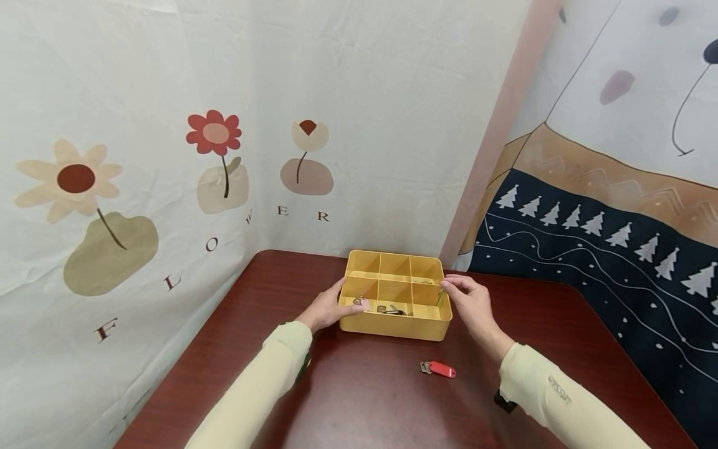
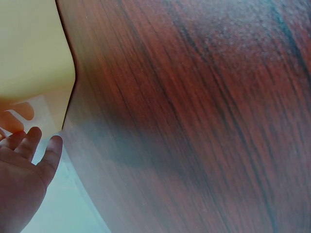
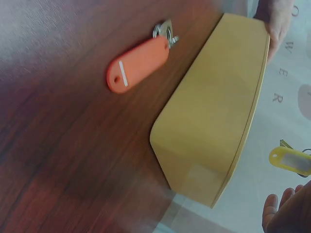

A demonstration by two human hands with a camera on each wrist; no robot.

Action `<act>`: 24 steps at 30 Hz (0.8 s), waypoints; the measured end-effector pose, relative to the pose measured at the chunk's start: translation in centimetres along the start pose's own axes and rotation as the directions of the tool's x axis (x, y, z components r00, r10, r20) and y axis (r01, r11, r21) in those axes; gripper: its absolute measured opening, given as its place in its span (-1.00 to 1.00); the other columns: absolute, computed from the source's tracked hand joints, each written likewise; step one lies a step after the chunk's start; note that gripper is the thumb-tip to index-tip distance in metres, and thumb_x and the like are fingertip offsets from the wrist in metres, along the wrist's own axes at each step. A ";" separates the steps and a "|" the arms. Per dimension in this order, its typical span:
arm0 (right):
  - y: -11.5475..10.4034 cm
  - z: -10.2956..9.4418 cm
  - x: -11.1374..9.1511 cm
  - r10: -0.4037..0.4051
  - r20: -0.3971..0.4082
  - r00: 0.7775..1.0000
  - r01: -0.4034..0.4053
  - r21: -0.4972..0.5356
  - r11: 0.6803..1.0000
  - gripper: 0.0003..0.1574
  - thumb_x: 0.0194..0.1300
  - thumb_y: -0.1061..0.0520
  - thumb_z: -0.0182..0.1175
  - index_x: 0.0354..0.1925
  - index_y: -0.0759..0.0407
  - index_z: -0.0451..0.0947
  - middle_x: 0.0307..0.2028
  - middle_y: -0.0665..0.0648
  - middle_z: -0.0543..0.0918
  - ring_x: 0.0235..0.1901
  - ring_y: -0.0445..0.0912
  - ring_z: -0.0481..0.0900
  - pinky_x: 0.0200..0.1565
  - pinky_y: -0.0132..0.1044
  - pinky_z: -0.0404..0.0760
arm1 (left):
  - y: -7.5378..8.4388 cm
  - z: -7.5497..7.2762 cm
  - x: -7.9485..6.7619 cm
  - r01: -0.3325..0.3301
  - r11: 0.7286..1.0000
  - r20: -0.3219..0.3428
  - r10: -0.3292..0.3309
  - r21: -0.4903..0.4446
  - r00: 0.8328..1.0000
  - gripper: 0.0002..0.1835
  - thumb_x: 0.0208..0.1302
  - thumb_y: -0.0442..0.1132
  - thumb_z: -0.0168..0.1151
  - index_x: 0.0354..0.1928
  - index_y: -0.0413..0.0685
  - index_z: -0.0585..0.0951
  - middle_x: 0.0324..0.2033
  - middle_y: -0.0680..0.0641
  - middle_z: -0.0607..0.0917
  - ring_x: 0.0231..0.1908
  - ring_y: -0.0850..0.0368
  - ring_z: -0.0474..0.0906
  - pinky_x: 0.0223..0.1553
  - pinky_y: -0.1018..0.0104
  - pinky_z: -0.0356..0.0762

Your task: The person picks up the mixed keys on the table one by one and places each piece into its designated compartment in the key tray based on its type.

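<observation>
A yellow box with several compartments (image 1: 395,323) stands on the table. My left hand (image 1: 328,307) grips its left side, thumb over the front-left rim; in the left wrist view its fingers (image 2: 50,158) lie by the box wall. My right hand (image 1: 470,304) pinches a yellow key tag (image 3: 291,160) with a key on its ring, over the front right compartment. A pink key tag (image 1: 366,304) lies in the front left compartment, and keys (image 1: 394,310) lie in the front middle one. Something small and yellowish (image 1: 423,282), hard to make out, is in the back right compartment.
A red key tag (image 1: 443,370) with keys lies on the dark red wooden table (image 1: 359,399), in front of the box. Behind the table hangs a white flower-printed cloth (image 1: 381,156). To the right is a dark blue cloth with white trees (image 1: 589,268).
</observation>
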State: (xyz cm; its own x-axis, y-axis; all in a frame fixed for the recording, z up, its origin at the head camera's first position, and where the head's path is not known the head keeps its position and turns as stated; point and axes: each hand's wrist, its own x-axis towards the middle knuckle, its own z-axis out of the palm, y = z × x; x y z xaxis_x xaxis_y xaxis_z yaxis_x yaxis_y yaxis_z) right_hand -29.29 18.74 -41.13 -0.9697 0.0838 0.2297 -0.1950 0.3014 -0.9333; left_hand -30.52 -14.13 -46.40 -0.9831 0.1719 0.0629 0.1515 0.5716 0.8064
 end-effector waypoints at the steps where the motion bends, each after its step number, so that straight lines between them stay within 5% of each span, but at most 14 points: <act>1: 0.1 -0.1 0.3 0.007 -0.007 1.000 -0.007 -0.001 1.000 -0.60 0.35 0.05 0.31 -0.01 0.34 0.67 0.07 0.22 0.64 0.03 -0.11 0.51 -0.08 -0.51 0.50 | 0.0 0.0 0.0 0.001 1.000 0.002 -0.001 0.000 1.000 -0.01 0.13 -0.03 0.50 0.53 0.03 0.16 0.20 -0.26 0.54 0.12 -0.18 0.49 0.21 -0.07 0.34; 8: 0.4 -0.3 1.9 0.033 -0.061 0.998 -0.034 -0.009 0.999 -0.56 0.39 -0.01 0.27 0.02 0.33 0.65 0.09 0.24 0.62 0.08 -0.03 0.46 0.04 -0.33 0.46 | -0.2 -0.1 0.1 0.000 1.000 0.002 0.000 0.003 1.000 0.01 0.12 -0.01 0.50 0.54 0.03 0.15 0.23 -0.25 0.53 0.15 -0.17 0.47 0.23 -0.06 0.33; 24: 0.5 0.6 6.3 0.080 -0.253 0.964 -0.089 -0.025 0.996 -0.62 0.37 -0.03 0.25 -0.02 0.21 0.69 -0.05 0.20 0.70 -0.08 -0.07 0.55 -0.10 -0.35 0.50 | 0.0 -0.1 -0.1 -0.002 0.999 0.004 0.002 0.038 1.000 0.03 0.14 0.03 0.48 0.54 -0.01 0.12 0.26 -0.29 0.49 0.21 -0.22 0.43 0.24 -0.09 0.31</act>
State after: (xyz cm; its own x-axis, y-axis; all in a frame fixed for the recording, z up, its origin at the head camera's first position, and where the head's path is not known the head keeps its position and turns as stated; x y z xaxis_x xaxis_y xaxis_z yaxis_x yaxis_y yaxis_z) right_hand -35.54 18.87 -40.33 -0.9134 0.3447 0.2165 -0.1040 0.3166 -0.9428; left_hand -30.48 -14.22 -46.32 -0.9824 0.1761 0.0623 0.1575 0.6014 0.7833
